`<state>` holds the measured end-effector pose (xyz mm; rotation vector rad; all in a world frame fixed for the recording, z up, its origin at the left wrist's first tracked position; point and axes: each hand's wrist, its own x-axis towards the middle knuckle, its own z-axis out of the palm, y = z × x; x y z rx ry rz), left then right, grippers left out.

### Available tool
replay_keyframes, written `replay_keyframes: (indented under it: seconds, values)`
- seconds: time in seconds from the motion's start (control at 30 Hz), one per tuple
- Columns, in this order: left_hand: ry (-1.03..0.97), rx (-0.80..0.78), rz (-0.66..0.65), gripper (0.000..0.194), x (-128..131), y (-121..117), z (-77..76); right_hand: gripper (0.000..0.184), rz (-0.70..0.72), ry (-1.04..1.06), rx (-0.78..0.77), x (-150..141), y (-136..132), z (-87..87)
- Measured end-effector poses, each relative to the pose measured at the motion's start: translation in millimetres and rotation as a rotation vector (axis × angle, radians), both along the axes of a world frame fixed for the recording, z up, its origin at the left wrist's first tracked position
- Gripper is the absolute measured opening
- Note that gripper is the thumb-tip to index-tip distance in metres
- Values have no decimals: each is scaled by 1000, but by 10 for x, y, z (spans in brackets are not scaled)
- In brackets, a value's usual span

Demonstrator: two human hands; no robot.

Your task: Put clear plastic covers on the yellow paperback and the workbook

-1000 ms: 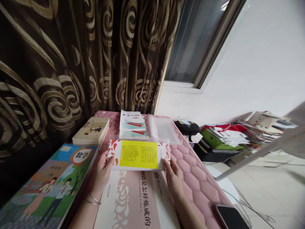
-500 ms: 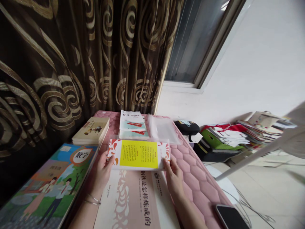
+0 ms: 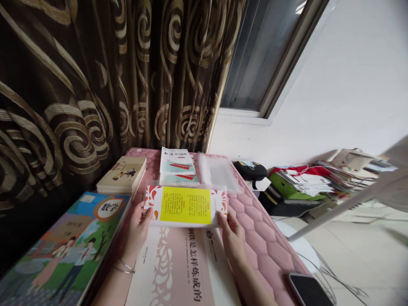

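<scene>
- Two hands are at work: the left hand (image 3: 135, 225) and the right hand (image 3: 233, 240) each pinch one short edge of a flat booklet (image 3: 185, 206) with a yellow panel and orange-red petal patterns, gripping it rather than letting go.
- That booklet lies level above the pink cover of a large copy of 钢铁是怎样炼成的 (image 3: 168, 267), near the middle of a pink quilted pad (image 3: 261, 242).
- Against a second ago, neither the hands nor the booklet show any clear shift; the grip looks the same, with no release.
- Just beyond the booklet lies a clear plastic sleeve (image 3: 218, 172), beside a small pile of white-and-teal booklets (image 3: 177, 168).
- Near the left hand are a 数学 textbook (image 3: 63, 242) and a stack of paperbacks (image 3: 123, 174); a thin bracelet (image 3: 125, 267) circles the left wrist.
- Near the right forearm, a black smartphone (image 3: 309, 290) lies at the pad's edge.
- Farther right, on the floor, sit a green folder (image 3: 283, 187) and heaped papers (image 3: 318, 180).
</scene>
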<state>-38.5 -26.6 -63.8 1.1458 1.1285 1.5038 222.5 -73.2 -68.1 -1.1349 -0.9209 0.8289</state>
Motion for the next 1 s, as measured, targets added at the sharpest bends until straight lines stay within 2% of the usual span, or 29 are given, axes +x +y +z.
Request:
replay_keyframes:
  seconds: [0.4,0.67,1.0]
  values:
    - [1,-2,1,52,6,3,-8,35,-38,-25,-19,-28,-18,71]
    - [37,22,16,51,-4,17,-22,30,31,48,1,-2,-1,-16]
    - [51,2,30,53,-8,6,-8,31,12,-8,4,22,11,-56]
